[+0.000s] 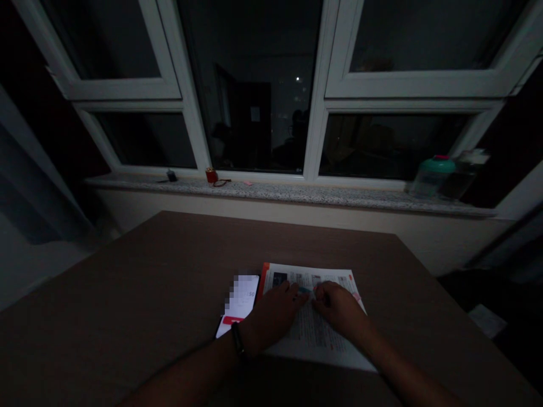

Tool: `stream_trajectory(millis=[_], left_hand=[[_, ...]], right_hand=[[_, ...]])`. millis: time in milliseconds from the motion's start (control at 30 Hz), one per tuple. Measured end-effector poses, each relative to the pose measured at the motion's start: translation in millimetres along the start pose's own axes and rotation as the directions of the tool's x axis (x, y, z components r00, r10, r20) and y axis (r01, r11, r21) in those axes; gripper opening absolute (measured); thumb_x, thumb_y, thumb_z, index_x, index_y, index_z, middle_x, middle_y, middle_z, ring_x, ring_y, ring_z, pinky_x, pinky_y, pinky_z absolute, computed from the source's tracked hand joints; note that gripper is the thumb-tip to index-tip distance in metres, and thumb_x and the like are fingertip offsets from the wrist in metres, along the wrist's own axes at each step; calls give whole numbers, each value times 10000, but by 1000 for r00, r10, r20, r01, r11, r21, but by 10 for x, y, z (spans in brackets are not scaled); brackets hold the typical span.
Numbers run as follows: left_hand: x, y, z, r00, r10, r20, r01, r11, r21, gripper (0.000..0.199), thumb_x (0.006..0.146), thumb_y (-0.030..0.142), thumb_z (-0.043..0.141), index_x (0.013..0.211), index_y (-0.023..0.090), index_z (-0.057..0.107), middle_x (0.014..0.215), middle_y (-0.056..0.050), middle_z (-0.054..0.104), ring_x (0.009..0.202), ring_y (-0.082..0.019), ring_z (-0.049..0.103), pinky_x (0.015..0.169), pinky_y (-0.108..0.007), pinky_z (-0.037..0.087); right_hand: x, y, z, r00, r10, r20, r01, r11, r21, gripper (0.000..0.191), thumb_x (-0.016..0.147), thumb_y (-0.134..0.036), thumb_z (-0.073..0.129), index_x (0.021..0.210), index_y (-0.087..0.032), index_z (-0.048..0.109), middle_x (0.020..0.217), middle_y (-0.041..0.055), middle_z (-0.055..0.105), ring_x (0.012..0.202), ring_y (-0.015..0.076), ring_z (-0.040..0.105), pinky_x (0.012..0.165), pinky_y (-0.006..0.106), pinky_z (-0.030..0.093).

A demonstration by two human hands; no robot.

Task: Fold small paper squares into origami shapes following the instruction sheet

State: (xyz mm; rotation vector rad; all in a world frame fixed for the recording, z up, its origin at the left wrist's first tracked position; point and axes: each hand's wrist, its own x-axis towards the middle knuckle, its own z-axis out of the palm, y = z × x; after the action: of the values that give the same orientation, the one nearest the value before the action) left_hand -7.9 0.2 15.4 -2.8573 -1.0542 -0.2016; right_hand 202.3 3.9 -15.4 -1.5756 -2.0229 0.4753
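A printed booklet [322,339] with an orange-red left edge lies on the brown table [127,294]. Over its left half rests my left hand [278,314], a dark band on the wrist, its fingers bent beside a small bluish strip [304,290]. My right hand [337,305] is closed over the page, thumb and fingers pinched near the strip's right end; what lies between them is too small to make out. Left of the booklet, partly behind my left wrist, is a lit phone [244,297].
Beyond the table runs a speckled windowsill [280,192] below dark windows. On it stand a small dark bottle [171,175], a red object [211,175] and a clear jar with a green lid [432,176]. A curtain [34,175] hangs at the left.
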Motion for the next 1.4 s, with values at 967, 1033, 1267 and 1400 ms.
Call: stream_trajectory(millis=[967, 1033, 1267, 1400], left_hand=[[24, 21, -13, 999, -44, -1, 44, 999, -2, 306, 983, 99, 460, 1260, 207, 531, 1159, -92, 577, 1052, -233, 551, 830, -337, 498], [25, 22, -7, 999, -48, 8, 48, 999, -8, 308, 985, 96, 451, 1260, 210, 531, 1154, -92, 576, 1049, -231, 552, 823, -334, 497], [23, 24, 10, 999, -45, 2, 45, 999, 6, 330, 981, 92, 470, 1283, 214, 520, 1161, -85, 580, 1038, -235, 556, 819, -335, 502], [20, 25, 10, 999, -32, 5, 31, 999, 25, 406, 976, 78, 475, 1351, 235, 480, 1203, -81, 576, 1063, -242, 554, 836, -343, 510]], right_hand=[[134, -92, -35, 963, 252, 95, -261, 960, 102, 126, 780, -178, 530, 700, -188, 627, 694, 26, 692, 646, 164, 633, 592, 239, 419], [134, -102, -35, 957, 269, 109, -280, 955, 100, 187, 797, -189, 516, 628, -192, 596, 609, 18, 656, 541, 147, 585, 525, 238, 381], [150, -82, -48, 942, 284, 178, -303, 949, 91, 273, 819, -190, 522, 547, -198, 549, 526, 6, 616, 464, 120, 539, 462, 219, 333], [150, -38, -46, 913, 291, 287, -332, 938, 102, 337, 864, -204, 464, 535, -193, 539, 445, -15, 559, 321, 91, 436, 381, 212, 270]])
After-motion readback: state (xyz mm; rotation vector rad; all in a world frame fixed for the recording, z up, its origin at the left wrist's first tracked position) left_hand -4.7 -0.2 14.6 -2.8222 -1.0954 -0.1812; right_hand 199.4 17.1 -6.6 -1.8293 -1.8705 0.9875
